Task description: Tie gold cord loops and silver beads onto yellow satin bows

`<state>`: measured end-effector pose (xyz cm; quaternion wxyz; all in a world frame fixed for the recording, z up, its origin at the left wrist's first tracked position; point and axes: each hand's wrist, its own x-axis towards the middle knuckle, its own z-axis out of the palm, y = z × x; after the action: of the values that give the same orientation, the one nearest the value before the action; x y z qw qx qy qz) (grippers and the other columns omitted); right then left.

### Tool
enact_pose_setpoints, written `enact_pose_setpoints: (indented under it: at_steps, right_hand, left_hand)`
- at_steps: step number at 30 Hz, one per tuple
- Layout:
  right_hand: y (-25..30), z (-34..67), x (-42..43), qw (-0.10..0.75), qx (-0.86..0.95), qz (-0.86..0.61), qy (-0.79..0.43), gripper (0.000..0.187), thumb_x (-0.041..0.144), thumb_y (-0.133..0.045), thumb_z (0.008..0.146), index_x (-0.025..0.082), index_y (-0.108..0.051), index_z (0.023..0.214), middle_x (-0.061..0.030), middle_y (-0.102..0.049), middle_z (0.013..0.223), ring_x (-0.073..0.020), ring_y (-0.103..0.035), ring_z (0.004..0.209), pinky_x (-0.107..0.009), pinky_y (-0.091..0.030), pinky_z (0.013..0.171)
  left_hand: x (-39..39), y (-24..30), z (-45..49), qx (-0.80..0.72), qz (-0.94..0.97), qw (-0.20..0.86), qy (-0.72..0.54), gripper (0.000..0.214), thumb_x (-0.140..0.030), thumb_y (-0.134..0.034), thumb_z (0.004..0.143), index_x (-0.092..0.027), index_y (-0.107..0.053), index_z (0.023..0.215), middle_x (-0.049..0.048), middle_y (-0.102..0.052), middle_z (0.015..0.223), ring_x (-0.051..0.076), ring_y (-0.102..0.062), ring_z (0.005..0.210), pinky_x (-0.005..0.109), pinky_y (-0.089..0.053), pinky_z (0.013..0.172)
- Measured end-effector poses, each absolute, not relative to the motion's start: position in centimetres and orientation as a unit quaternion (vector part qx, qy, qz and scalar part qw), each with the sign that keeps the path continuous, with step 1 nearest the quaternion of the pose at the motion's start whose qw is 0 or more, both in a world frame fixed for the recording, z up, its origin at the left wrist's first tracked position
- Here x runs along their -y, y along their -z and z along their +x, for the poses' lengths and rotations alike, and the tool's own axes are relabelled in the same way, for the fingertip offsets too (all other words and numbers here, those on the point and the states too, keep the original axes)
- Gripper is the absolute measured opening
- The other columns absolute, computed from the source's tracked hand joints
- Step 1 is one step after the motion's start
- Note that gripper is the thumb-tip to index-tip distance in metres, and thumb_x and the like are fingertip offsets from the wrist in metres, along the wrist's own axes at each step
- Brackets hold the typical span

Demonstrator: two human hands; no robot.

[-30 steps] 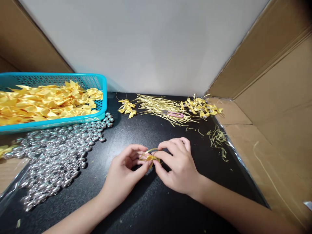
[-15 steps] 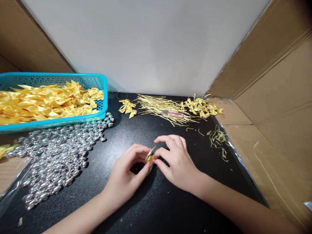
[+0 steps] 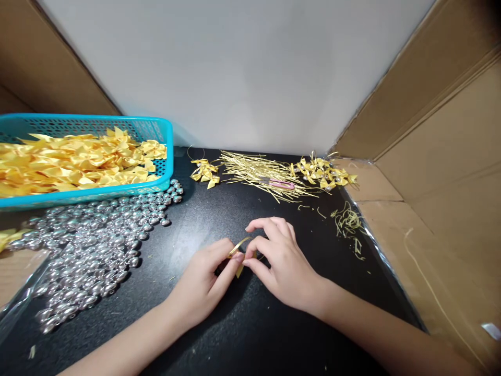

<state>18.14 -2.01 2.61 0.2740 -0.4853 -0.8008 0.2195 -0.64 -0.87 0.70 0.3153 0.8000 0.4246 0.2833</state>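
Note:
My left hand point(image 3: 203, 282) and my right hand point(image 3: 279, 263) meet over the black table point(image 3: 242, 334), low in the middle. Both pinch a small yellow ribbon bow point(image 3: 239, 256) with a gold wire loop between thumbs and forefingers. The bow is mostly hidden by the fingertips. A heap of silver beads point(image 3: 90, 250) lies to the left of my left hand. Behind the hands lie a bundle of gold wires point(image 3: 258, 172) and small piles of finished yellow bows point(image 3: 323, 172).
A turquoise basket point(image 3: 166, 162) full of yellow ribbon bows stands at the back left. Pink-handled snips point(image 3: 279, 183) rest on the gold wires. Wire offcuts point(image 3: 348, 224) lie near the right edge. Cardboard walls point(image 3: 438, 172) flank the table; a white wall closes the back.
The hands have closed tighter around the bow and sunk slightly toward the table. The wire loop now shows less, tucked between the fingertips.

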Motion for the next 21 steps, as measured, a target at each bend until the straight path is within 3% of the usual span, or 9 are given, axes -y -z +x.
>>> enact_pose_setpoints:
  at_steps: [6, 11, 15, 21]
  right_hand:
    - [-3.8, 18.6, 1.2, 0.267, 0.735, -0.494, -0.379, 0.012, 0.017, -0.068, 0.087, 0.021, -0.059, 0.080, -0.0037, -0.055, 0.117, -0.0210, -0.047, 0.116, -0.042, -0.038, 0.103]
    - [-4.0, 19.0, 0.8, 0.257, 0.731, -0.472, -0.421, 0.012, 0.017, -0.067, 0.087, 0.021, -0.059, 0.079, -0.0028, -0.054, 0.116, -0.0194, -0.048, 0.116, -0.041, -0.036, 0.106]
    - [-4.1, 19.1, 1.0, 0.265, 0.740, -0.476, -0.394, 0.011, 0.017, -0.070, 0.083, 0.021, -0.061, 0.080, -0.0036, -0.055, 0.119, -0.0208, -0.048, 0.117, -0.043, -0.036, 0.105]
    - [-3.7, 18.6, 1.6, 0.336, 0.782, -0.464, -0.246, 0.014, 0.017, -0.077, 0.075, 0.021, -0.065, 0.081, -0.0044, -0.061, 0.115, -0.0231, -0.051, 0.111, -0.041, -0.039, 0.097]
  left_hand:
    - [0.4, -0.8, -0.7, -0.408, 0.811, 0.286, -0.308, 0.027, -0.020, -0.045, 0.095, -0.019, -0.050, 0.069, -0.0039, -0.048, 0.061, 0.011, -0.048, 0.055, 0.021, -0.037, 0.053]
    - [0.6, -0.9, -0.7, -0.409, 0.814, 0.270, -0.311, 0.027, -0.018, -0.046, 0.095, -0.019, -0.050, 0.068, -0.0039, -0.047, 0.061, 0.011, -0.047, 0.054, 0.020, -0.037, 0.052]
    - [0.5, -1.0, -0.8, -0.410, 0.811, 0.271, -0.317, 0.027, -0.017, -0.045, 0.094, -0.018, -0.052, 0.068, -0.0039, -0.048, 0.060, 0.011, -0.048, 0.053, 0.020, -0.037, 0.052]
    - [0.6, -0.9, -0.7, -0.416, 0.807, 0.273, -0.320, 0.026, -0.017, -0.046, 0.095, -0.018, -0.055, 0.070, -0.0038, -0.049, 0.060, 0.011, -0.049, 0.054, 0.020, -0.037, 0.051]
